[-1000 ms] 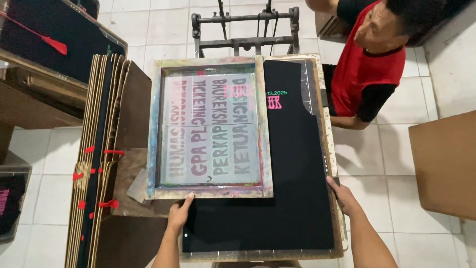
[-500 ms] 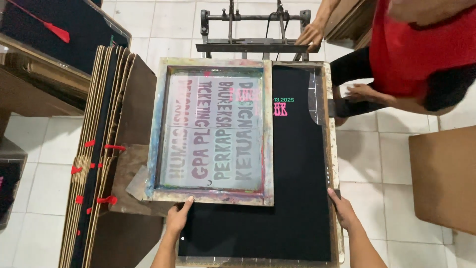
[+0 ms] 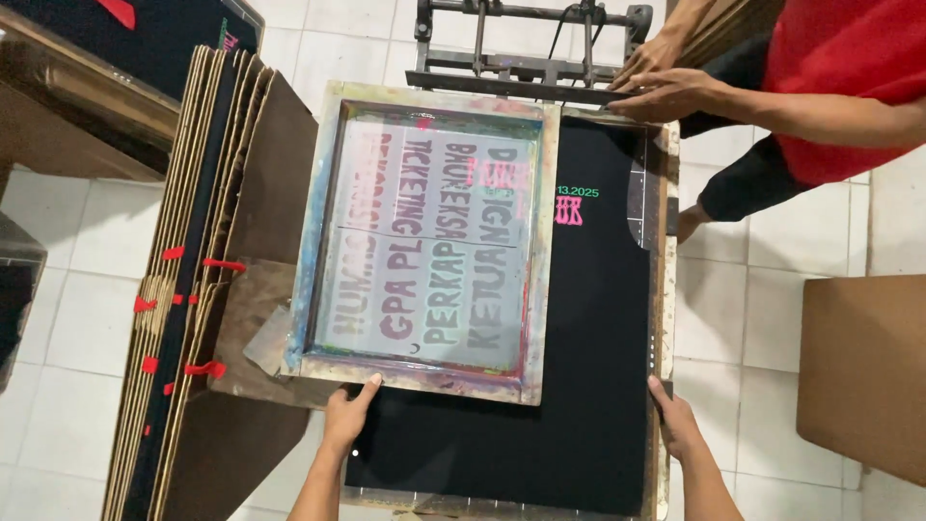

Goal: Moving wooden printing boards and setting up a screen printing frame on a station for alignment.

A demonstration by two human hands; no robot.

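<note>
Looking straight down on a screen-printing setup here. The screen (image 3: 424, 241), a wooden frame with paint-smeared edges and mirrored lettering in its mesh, lies flat on the left part of a black cloth (image 3: 588, 309) stretched over a board (image 3: 662, 318), which looks like how you'd want it so the stencil sits flush on the fabric. The left hand (image 3: 347, 413) is at the frame's near edge, fingers curled up against the wood and the thumb alongside, so it's pressing or lightly gripping that edge, probably to keep the frame from sliding. The right hand (image 3: 672, 423) sits on the board's near right edge with fingers laid over the rim, not closed around anything, more bracing than holding. To the right of the screen the cloth already shows a small green and pink print (image 3: 573, 205). On the far side another person in a red shirt (image 3: 849, 68) leans in with both hands (image 3: 666, 82) on a dark metal rack (image 3: 526, 53) just past the board; I can't tell what they're doing with it. On the left, a stack of boards (image 3: 183, 289) stands on edge with red tape tabs sticking out, likely kept close for easy reach. White tiles (image 3: 743, 318) underneath, and a brown panel (image 3: 863, 376) off to the right.
</note>
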